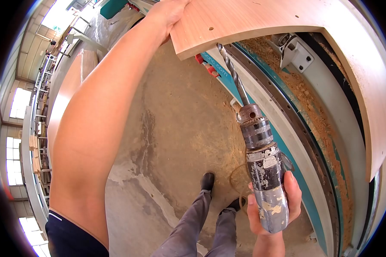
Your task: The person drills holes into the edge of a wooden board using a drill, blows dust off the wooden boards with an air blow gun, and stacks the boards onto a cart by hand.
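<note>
Stretching down the middle toward six o'clock, the stained concrete floor lies under everything. From one to five o'clock runs a long machine with a teal side, wood dust strewn along its bed. Across it, from twelve round to three, arches the curved wooden panel. Two grey-trousered legs in dark shoes stand near six. At four o'clock is the power drill, its metal casing worn and chipped, aimed toward eleven. The right hand is wrapped round its body — finger and thumb on opposite sides. Just short of twelve, the left hand grips the panel's corner. The twist bit ends at the panel's near edge — whether touching, I cannot tell. Smallest is a round hole near that corner.
</note>
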{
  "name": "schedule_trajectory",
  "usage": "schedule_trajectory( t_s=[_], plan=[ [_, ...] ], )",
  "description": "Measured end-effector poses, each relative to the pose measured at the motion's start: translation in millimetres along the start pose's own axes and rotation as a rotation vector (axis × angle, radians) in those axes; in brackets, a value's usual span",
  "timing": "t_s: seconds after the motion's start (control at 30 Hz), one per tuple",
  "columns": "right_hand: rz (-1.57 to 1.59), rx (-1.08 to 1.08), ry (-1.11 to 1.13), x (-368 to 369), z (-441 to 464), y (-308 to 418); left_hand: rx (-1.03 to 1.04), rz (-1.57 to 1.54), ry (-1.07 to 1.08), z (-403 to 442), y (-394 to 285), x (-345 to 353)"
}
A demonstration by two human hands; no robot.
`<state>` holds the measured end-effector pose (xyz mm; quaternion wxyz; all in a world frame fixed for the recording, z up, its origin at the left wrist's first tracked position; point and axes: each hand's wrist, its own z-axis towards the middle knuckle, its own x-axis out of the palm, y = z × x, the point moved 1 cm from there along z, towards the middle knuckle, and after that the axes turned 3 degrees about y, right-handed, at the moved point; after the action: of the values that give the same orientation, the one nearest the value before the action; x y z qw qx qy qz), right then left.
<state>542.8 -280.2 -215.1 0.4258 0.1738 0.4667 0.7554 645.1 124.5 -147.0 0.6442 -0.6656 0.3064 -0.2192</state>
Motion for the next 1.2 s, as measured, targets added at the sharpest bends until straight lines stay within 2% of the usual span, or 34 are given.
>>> schedule_trajectory(
  t_s=[0.3,0.53,0.63,0.8,0.93,1.03,1.2],
  plan=[
    [-0.012,0.016,0.032,-1,-2,-1,0.014,0.009,0.021,-2,-1,1],
    [0.029,-0.019,-0.177,13,6,-2,0.010,-0.014,0.036,-1,-1,0],
    [0.051,-0.013,-0.173,11,7,-1,0.004,0.008,0.029,-2,-1,1],
    [0.023,0.031,-0.014,2,-5,-3,0.015,0.013,0.057,-5,-1,0],
    [0.041,0.067,-0.016,2,-6,-3,-0.024,0.029,0.012,-5,-5,5],
    [0.065,0.114,-0.023,0,-10,-2,0.029,-0.001,0.058,0,0,0],
    [0.045,0.067,-0.020,2,-9,-4,0.024,-0.014,0.069,3,2,-1]
  ],
)
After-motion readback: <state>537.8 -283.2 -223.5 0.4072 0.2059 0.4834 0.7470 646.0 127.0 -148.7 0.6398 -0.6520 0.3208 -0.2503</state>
